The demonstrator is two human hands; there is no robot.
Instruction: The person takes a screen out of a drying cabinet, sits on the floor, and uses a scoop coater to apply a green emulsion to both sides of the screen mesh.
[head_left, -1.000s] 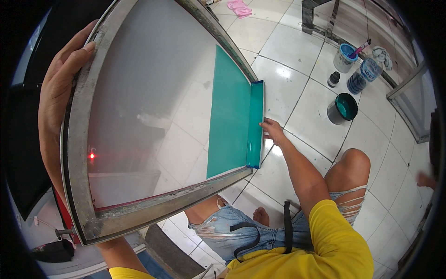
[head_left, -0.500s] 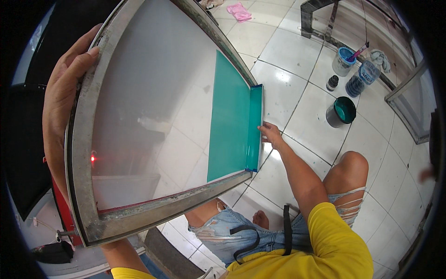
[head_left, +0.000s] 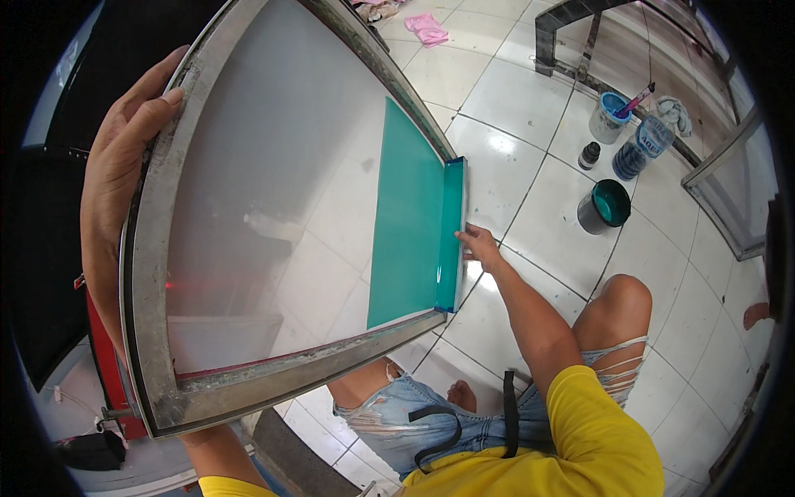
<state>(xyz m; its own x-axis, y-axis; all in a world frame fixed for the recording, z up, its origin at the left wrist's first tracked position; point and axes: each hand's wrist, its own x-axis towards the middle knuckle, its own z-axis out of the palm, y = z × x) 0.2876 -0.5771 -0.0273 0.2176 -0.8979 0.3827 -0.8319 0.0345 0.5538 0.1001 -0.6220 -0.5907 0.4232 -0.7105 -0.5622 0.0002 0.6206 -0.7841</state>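
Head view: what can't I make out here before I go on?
- Left hand: only the fingers wrapping the screen frame show; the palm is behind the frame.
- Right hand: its fingertips are hidden behind the coating trough.
- Frame's top corner: cut off by the upper picture edge.
- Small dark bottle on the floor: too small to tell its contents.

Screen frame [head_left: 157,273]: large, grey metal, worn and stained edges, translucent whitish mesh; held tilted, filling left and centre of the frame. Teal coating covers a tall strip of mesh at centre right, wet and glossy. Coating trough [head_left: 450,236]: long, narrow, teal-smeared, upright against the mesh at the strip's right edge, just right of centre.
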